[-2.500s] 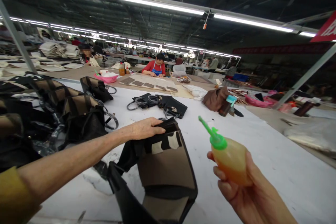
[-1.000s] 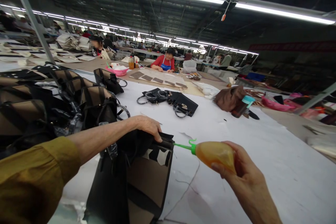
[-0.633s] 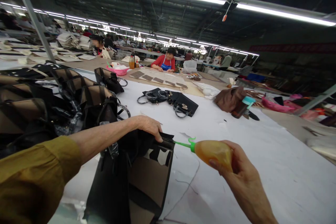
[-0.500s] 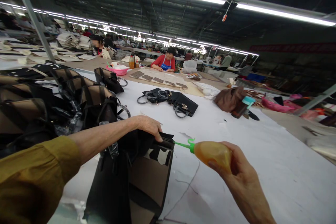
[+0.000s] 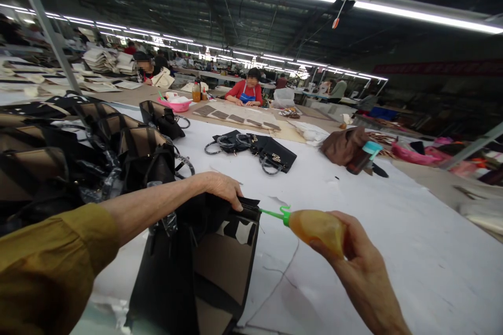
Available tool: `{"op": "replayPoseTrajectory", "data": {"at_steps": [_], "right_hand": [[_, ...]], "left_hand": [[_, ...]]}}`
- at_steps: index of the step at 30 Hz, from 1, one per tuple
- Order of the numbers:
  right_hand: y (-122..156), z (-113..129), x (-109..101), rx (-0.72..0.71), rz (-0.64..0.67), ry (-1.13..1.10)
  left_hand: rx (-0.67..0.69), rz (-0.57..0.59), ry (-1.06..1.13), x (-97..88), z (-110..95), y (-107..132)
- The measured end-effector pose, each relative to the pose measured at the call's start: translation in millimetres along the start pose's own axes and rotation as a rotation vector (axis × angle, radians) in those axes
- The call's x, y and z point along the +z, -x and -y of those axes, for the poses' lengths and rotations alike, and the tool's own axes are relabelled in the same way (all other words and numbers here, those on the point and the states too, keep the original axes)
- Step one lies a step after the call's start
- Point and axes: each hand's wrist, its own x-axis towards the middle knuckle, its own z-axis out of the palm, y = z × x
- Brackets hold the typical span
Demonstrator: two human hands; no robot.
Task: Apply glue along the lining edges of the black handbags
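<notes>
A black handbag (image 5: 165, 277) with a tan lining lies before me at the near edge of the table, its opening facing right. My left hand (image 5: 226, 189) pinches the bag's upper edge, thumb on the near side. In my right hand (image 5: 356, 243) is a squeeze bottle (image 5: 316, 227) of amber liquid, held tilted with fingers wrapped round it. Its thin green nozzle (image 5: 273, 213) points left, and the tip meets the corner of the bag's edge close to my left thumb. Whether liquid is coming out is too small to tell.
Several black bags (image 5: 137, 141) crowd the left side. More black handbags (image 5: 277, 154) lie mid-table on white paper (image 5: 393, 251). A brown cloth bundle (image 5: 341, 146) and a teal-lidded bottle (image 5: 363, 158) sit at right. Across the table a co-worker in red (image 5: 247, 91) sits near a pink basin (image 5: 176, 105).
Almost nothing differs. The bottle and my right hand have shifted very slightly left, with the nozzle tip still at the bag's corner. My left hand keeps its place.
</notes>
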Motion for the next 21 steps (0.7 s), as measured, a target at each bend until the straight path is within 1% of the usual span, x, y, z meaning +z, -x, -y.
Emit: {"op": "replayPoseTrajectory", "data": {"at_steps": [4, 9, 13, 16, 21], "right_hand": [[0, -10, 2, -0.002, 0.022, 0.001], [3, -21, 3, 0.017, 0.113, 0.05], [2, -23, 1, 0.083, 0.104, -0.025], [0, -23, 1, 0.096, 0.083, -0.077], [0, -29, 5, 0.11, 0.115, -0.134]], "left_hand": [[-0.007, 0.017, -0.031, -2.0, 0, 0], [0.004, 0.021, -0.079, -2.6, 2, 0], [0.009, 0.004, -0.142, -3.1, -2, 4], [0.013, 0.012, -0.158, -3.7, -8, 8], [0.03, 0.036, -0.171, -3.1, -11, 11]]}}
